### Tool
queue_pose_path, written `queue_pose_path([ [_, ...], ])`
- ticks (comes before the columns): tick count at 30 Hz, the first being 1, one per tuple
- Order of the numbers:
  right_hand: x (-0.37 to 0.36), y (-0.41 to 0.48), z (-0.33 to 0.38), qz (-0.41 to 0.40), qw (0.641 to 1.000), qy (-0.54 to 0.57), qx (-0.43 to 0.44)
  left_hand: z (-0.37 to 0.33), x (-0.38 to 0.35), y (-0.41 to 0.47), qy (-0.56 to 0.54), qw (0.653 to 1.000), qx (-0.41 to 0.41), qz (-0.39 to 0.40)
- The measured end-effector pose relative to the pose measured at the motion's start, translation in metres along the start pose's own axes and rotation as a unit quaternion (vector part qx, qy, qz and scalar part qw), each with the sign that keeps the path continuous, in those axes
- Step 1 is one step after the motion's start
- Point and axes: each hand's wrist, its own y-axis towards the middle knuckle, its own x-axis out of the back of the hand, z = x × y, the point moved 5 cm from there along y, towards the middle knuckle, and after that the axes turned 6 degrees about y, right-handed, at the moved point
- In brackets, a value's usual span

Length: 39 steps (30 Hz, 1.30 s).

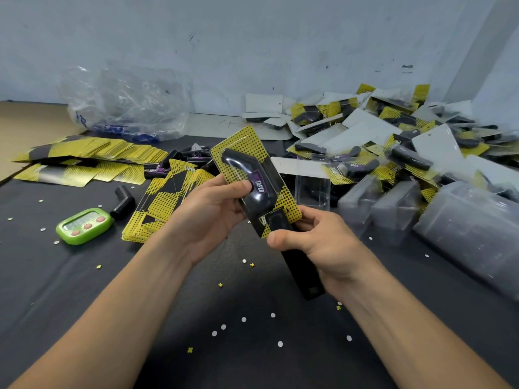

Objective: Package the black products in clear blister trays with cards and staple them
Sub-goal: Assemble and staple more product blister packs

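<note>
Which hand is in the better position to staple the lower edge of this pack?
The right hand. It grips the black stapler, whose head sits at the lower edge of the blister pack. The left hand holds the pack with its thumb on the tray, so it is better used to steady it.

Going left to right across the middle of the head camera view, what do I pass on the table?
Green timer → loose black product → left hand → blister pack it holds → right hand gripping the black stapler → clear trays.
</note>
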Motion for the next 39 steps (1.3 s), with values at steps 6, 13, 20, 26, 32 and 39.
queue_pose_path([
  [6, 0.002, -0.015, -0.011, 0.145, 0.971, -0.075, -0.173, 0.002, 0.017, 0.005, -0.047, 0.994, 0.020, -0.097],
  [13, 0.007, -0.016, 0.004, -0.026, 0.931, -0.365, -0.009, 0.005, 0.015, 0.005, -0.051, 0.996, 0.044, -0.063],
  [20, 0.005, -0.005, 0.015, -0.077, 0.974, -0.191, 0.091, 0.004, -0.003, 0.001, -0.029, 0.999, 0.032, 0.028],
  [26, 0.032, 0.016, 0.015, -0.185, 0.976, 0.105, 0.055, 0.007, -0.002, 0.003, -0.043, 0.999, 0.034, -0.006],
  [32, 0.084, 0.029, 0.024, -0.239, 0.962, 0.132, 0.032, 0.004, 0.016, 0.003, 0.052, 0.985, -0.002, -0.163],
  [39, 0.078, 0.028, 0.026, -0.265, 0.924, -0.237, 0.139, -0.013, 0.032, -0.005, 0.581, 0.747, -0.086, -0.311],
])
